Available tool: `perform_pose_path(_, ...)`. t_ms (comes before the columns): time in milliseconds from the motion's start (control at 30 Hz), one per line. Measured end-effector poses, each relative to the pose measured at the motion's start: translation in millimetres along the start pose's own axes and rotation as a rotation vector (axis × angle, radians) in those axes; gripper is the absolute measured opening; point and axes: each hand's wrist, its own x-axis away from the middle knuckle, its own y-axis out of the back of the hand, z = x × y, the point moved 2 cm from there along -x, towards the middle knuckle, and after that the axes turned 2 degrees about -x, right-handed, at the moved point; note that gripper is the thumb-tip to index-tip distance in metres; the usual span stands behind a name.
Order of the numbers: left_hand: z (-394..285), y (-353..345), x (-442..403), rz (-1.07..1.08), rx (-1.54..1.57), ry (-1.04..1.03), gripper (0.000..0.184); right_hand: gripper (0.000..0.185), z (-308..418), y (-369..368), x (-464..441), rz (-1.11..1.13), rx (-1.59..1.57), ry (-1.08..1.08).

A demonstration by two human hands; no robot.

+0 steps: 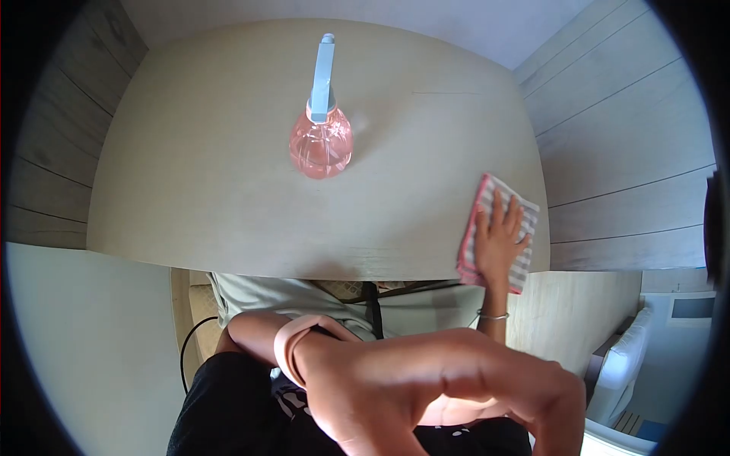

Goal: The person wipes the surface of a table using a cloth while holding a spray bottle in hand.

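Note:
My right hand (498, 239), with a thin bracelet at the wrist, lies flat with its fingers spread on a folded grey-and-white striped cloth (526, 262) with pink edges. The cloth rests at the front right of the pale tabletop (228, 175), a little of it past the front edge. My left hand (449, 380), a pink band (293, 342) around its wrist, is raised close to the camera. Its fingers are bent, apart from the thumb, and I see nothing in them. A spray bottle (322, 144) with pink liquid and a light blue trigger head stands upright at the back middle, apart from both hands.
Grey plank-patterned walls flank the table on the left (53, 144) and right (616, 152). Pale fabric (426, 308) and a dark strap (372, 308) show below the table's front edge. A white cushioned object (623, 365) is at the lower right.

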Motion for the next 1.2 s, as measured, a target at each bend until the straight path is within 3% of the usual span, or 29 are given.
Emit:
perform_pose_path(33,9.2,12.6,8.0,0.02,-0.097,-0.117,0.022,0.058,15.5,0.3,8.7,-0.001,0.003,0.011)
perform_pose_path(100,11.8,16.4,14.1,0.038,-0.201,-0.244,0.03,0.059,48.1,0.6,25.0,0.009,-0.013,0.214)
perform_pose_path(200,1.3,2.6,11.3,-0.009,-0.066,-0.183,0.024,0.059,81.5,7.6,36.8,0.068,-0.038,0.38)
perform_pose_path(333,-10.9,5.4,8.7,-0.029,0.109,-0.034,0.041,0.06,90.9,8.2,35.1,0.084,-0.06,0.38)
perform_pose_path(400,-12.8,27.2,5.2,-0.161,0.001,-0.348,0.027,0.06,87.9,7.9,31.6,0.098,-0.067,0.364)
perform_pose_path(467,-43.1,46.6,14.1,-0.236,-0.575,-0.341,0.015,0.06,84.4,7.9,25.2,0.085,-0.087,0.332)
perform_pose_path(533,-51.6,62.3,41.5,-0.413,-1.054,-0.523,0.026,0.059,85.7,9.6,25.0,0.071,-0.164,0.415)
perform_pose_path(600,-60.6,90.3,76.7,-0.549,-1.502,-0.698,0.053,0.057,84.8,-1.0,21.9,-0.002,-0.154,0.389)
perform_pose_path(667,-74.2,94.5,88.1,-0.84,-1.87,-0.601,0.066,0.057,101.5,-1.7,4.9,0.039,-0.178,0.517)
perform_pose_path(700,-88.2,101.9,91.3,-0.926,-1.988,-0.464,0.081,0.055,113.3,-1.9,-13.2,0.047,-0.185,0.568)
perform_pose_path(733,-100.5,106.9,89.7,-0.948,-1.996,-0.46,0.081,0.055,126.5,-2.6,-34.4,0.06,-0.192,0.584)
perform_pose_path(800,-124.8,126.9,84.0,-1.082,-1.986,-0.207,0.092,0.053,154.1,-6.6,-78.3,0.075,-0.233,0.634)
perform_pose_path(833,-135.1,139.4,83.9,-1.039,-2.002,-0.14,0.097,0.052,167.0,-9.2,-98.1,0.06,-0.228,0.633)
perform_pose_path(933,-141.0,159.3,80.0,-0.934,-1.998,-0.056,0.096,0.052,194.8,-23.2,-137.9,0.046,-0.271,0.673)
perform_pose_path(967,-132.6,157.6,83.3,-1.061,-1.815,0.01,0.093,0.052,202.2,-29.4,-143.4,0.033,-0.251,0.688)
perform_pose_path(1100,-93.5,140.5,110.2,-0.912,-1.922,-0.079,0.084,0.051,207.8,-41.0,-147.8,0.005,-0.243,0.689)
perform_pose_path(1133,-79.3,113.3,112.3,-0.957,-1.933,-0.036,0.084,0.052,214.4,-44.4,-137.4,0.065,-0.28,0.698)
perform_pose_path(1200,-57.9,66.0,98.5,-1.253,-1.649,0.103,0.075,0.053,218.8,-37.0,-131.2,0.164,-0.351,0.725)
